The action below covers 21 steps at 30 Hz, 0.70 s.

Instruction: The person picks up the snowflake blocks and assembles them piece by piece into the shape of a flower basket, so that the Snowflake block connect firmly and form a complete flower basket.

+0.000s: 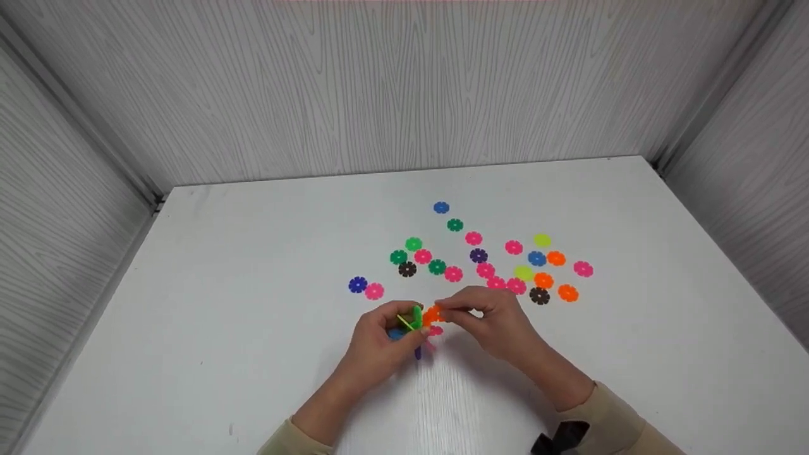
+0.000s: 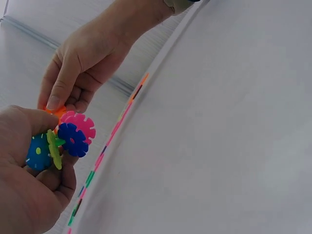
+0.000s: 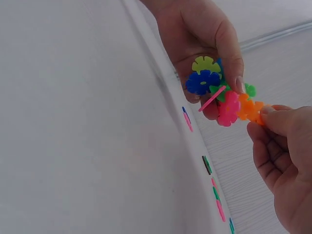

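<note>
Low over the table, my left hand (image 1: 378, 341) grips a cluster of notched, flower-shaped plastic discs joined at angles. It includes a dark blue disc (image 3: 203, 83), a yellow-green disc (image 3: 205, 64), a pink disc (image 3: 229, 109) and a lighter blue disc (image 2: 38, 153). Green pieces (image 1: 417, 316) show between thumb and fingers; part of the cluster is hidden by the palm. Thumb and fingertips of my right hand (image 1: 502, 322) pinch an orange disc (image 3: 250, 111) at the cluster's edge, touching the pink one. Whether its slots are engaged I cannot tell.
Loose discs lie flat on the white table (image 1: 221, 303) beyond the hands: a dark blue disc (image 1: 358, 284) at the left, a blue disc (image 1: 441, 207) farthest back, an orange disc (image 1: 568, 292) at the right, several others between. Grey wood-grain panels (image 1: 404, 88) enclose the table.
</note>
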Motion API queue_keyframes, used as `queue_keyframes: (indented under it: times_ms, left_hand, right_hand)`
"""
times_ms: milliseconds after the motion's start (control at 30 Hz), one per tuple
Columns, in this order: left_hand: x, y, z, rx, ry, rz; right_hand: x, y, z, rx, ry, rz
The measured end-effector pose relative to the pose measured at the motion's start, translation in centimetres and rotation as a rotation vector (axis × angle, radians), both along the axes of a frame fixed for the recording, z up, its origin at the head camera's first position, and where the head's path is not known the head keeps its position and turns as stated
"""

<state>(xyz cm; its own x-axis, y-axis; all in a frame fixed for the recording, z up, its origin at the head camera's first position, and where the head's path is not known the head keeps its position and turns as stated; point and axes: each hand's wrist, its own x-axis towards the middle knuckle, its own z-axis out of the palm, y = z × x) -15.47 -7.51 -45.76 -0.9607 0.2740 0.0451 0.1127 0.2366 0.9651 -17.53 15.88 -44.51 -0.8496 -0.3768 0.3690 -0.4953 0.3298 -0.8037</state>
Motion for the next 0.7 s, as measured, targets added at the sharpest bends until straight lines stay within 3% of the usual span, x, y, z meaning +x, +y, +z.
queue_keyframes:
  times_ms: [167,267,400,533,700]
  left_hand:
    - [-0.1,0.1,0.0,-0.012,0.001,-0.015]
    - [-0.2,0.1,-0.1,-0.039,-0.006,-0.003]
    - [-0.3,0.0,-0.1,-0.014,-0.042,0.024]
    - [-0.4,-0.1,-0.1,0.0,-0.069,0.048]
    - [-0.4,-0.1,-0.1,0.017,-0.075,0.057]
  right_hand:
    - [-0.2,0.4,0.3,0.033,-0.053,0.037]
    - [-0.5,0.7,0.5,0.037,-0.057,0.02]
    - [-1.5,1.4,0.3,0.026,-0.099,-0.103]
    - [-3.0,1.6,-0.4,0.08,-0.211,-0.232]
    - [-4.9,1.3,-1.1,0.201,-0.316,-0.292]
